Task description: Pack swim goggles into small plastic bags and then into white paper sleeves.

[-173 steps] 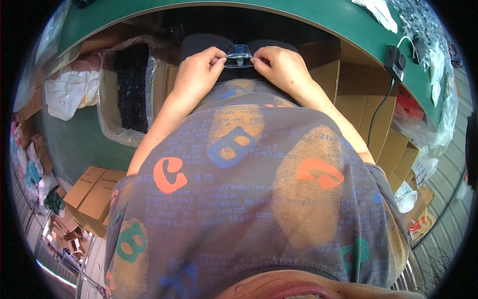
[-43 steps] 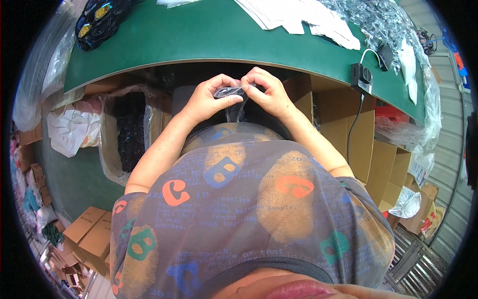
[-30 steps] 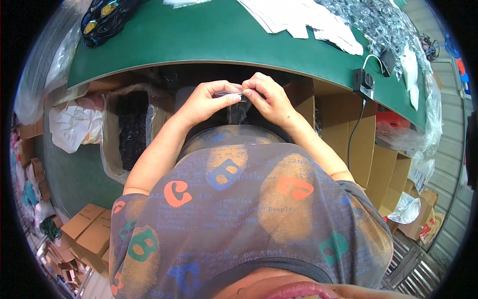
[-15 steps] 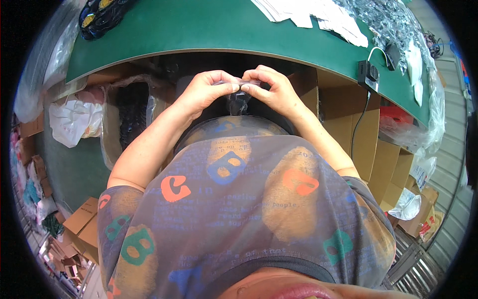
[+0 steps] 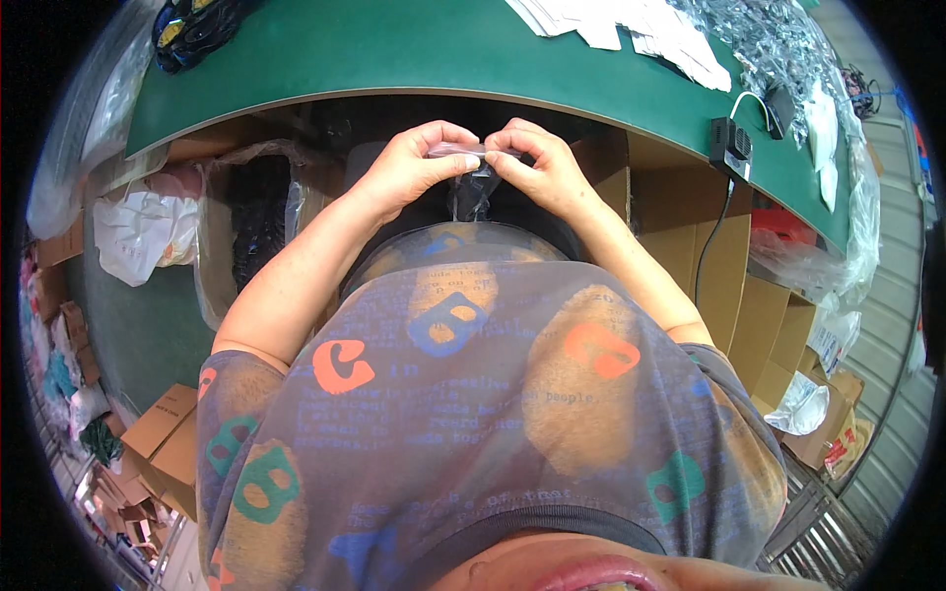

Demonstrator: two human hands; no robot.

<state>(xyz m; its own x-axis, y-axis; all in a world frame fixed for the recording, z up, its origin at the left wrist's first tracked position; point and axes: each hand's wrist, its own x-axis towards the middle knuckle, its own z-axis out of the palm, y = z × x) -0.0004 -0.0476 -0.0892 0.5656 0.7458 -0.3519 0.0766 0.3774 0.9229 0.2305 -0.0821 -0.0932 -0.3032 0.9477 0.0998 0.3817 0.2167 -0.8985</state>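
Observation:
Between my hands hangs a small clear plastic bag (image 5: pixel 473 197) that looks dark inside; what it holds I cannot make out. My left hand (image 5: pixel 416 169) pinches the bag's top edge between thumb and fingers. Close beside it, my right hand (image 5: pixel 542 169) pinches the other end of that edge. The fingertips nearly meet. Both hands are in front of my body, just below the near edge of the green table (image 5: pixel 394 59).
White papers (image 5: pixel 601 22) and crinkled clear plastic (image 5: pixel 734 39) lie on the table's far right. A black device (image 5: pixel 730 146) with a cable sits at its right edge. Cardboard boxes (image 5: pixel 680 227) stand below on the right; a plastic-lined box (image 5: pixel 261 222) is on the left.
My left thumb and fingers have shifted slightly left along the bag's top edge, showing more of it. Both hands keep their pinch on the bag.

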